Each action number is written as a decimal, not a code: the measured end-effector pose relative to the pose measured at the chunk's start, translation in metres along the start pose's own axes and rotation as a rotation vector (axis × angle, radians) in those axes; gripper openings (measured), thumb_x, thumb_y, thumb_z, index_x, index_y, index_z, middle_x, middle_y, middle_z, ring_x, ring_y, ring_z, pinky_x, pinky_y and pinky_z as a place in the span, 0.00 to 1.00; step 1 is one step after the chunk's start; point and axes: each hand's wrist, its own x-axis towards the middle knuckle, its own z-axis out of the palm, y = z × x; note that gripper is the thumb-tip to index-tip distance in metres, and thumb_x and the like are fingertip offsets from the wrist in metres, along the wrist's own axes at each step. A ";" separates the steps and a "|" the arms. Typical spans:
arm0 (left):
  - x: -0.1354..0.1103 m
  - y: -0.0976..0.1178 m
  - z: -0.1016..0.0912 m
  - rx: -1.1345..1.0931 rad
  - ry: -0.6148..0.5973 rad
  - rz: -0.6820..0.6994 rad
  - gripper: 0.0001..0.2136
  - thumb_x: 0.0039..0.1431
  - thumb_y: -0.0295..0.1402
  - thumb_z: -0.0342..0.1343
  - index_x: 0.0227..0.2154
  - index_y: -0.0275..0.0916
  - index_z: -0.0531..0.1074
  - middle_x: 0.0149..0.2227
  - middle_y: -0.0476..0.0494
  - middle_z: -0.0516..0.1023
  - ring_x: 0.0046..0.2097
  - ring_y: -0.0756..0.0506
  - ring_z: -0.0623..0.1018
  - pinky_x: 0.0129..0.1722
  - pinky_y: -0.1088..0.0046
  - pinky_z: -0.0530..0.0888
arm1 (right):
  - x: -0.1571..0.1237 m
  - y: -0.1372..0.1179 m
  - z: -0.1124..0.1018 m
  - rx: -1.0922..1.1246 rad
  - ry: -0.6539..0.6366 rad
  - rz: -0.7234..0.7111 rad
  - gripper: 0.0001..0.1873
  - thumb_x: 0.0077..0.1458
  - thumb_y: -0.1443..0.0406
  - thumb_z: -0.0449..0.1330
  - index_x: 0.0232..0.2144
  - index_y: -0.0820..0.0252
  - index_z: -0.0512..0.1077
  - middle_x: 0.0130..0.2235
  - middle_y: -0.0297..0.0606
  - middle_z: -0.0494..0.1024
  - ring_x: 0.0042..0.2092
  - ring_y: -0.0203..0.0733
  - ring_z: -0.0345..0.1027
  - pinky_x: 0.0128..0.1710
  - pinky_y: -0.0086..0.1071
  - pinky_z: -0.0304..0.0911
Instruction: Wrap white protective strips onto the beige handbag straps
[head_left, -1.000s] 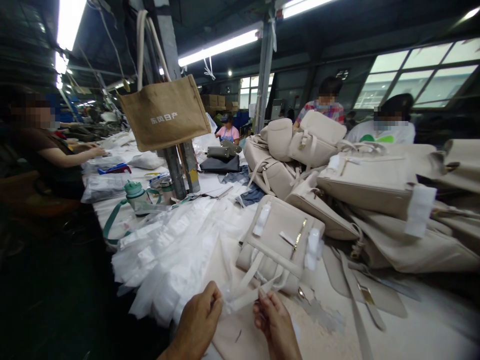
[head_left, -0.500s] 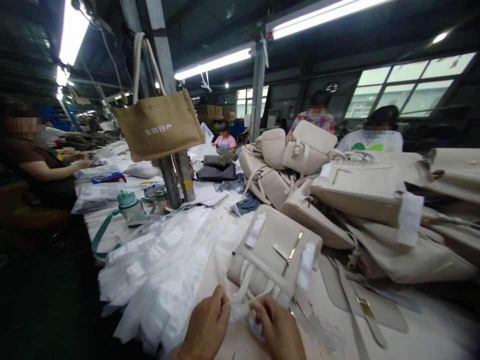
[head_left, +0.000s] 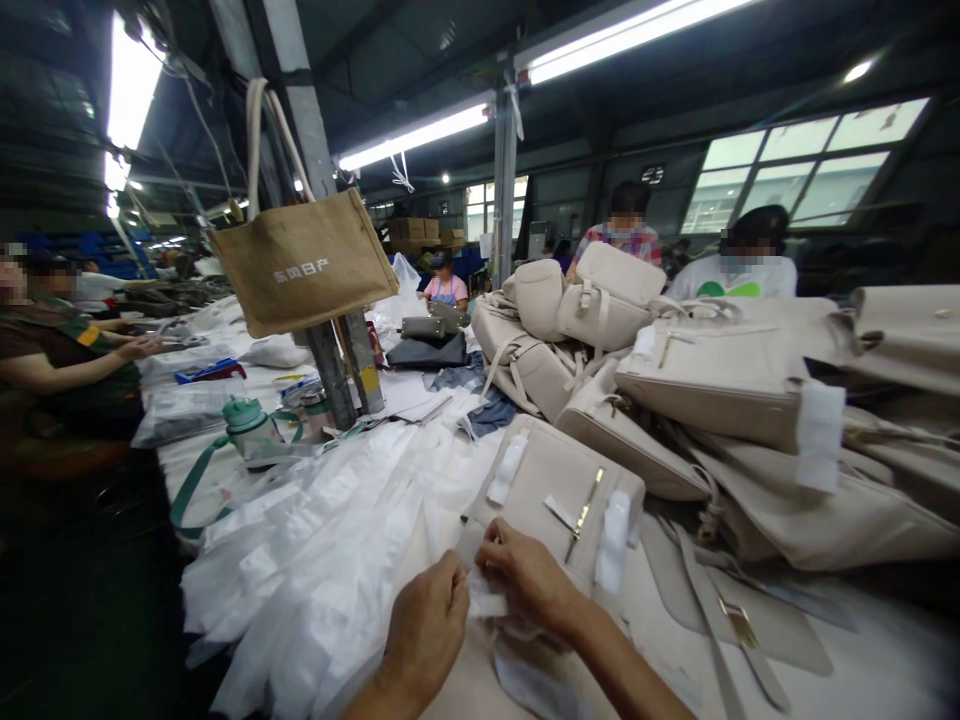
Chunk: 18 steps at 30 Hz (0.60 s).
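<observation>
A beige handbag [head_left: 559, 490] lies flat on the white table in front of me, with white foam wraps on its fittings and a gold clasp. My left hand [head_left: 429, 632] and my right hand [head_left: 529, 578] meet at the bag's near edge. Both pinch a white wrapping piece [head_left: 486, 603] around the bag's handle. The handle itself is mostly hidden under my fingers.
A heap of white plastic bags [head_left: 315, 560] spreads to the left. More beige handbags [head_left: 720, 380] pile up at the right. A loose strap [head_left: 709, 610] lies nearby. A jute tote [head_left: 304, 265] hangs from a post; a green bottle [head_left: 244, 422] stands behind. Other people work around the table.
My hands have moved forward onto the bag's near edge, and the loose strip between them is now gathered against the handle. The view has tilted up slightly.
</observation>
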 end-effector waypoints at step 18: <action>0.035 0.003 0.020 0.000 0.001 0.106 0.07 0.58 0.25 0.46 0.27 0.42 0.63 0.30 0.50 0.70 0.34 0.47 0.71 0.33 0.73 0.62 | -0.005 0.033 -0.002 0.254 0.013 0.207 0.12 0.57 0.64 0.51 0.33 0.60 0.74 0.31 0.36 0.76 0.34 0.39 0.66 0.34 0.29 0.58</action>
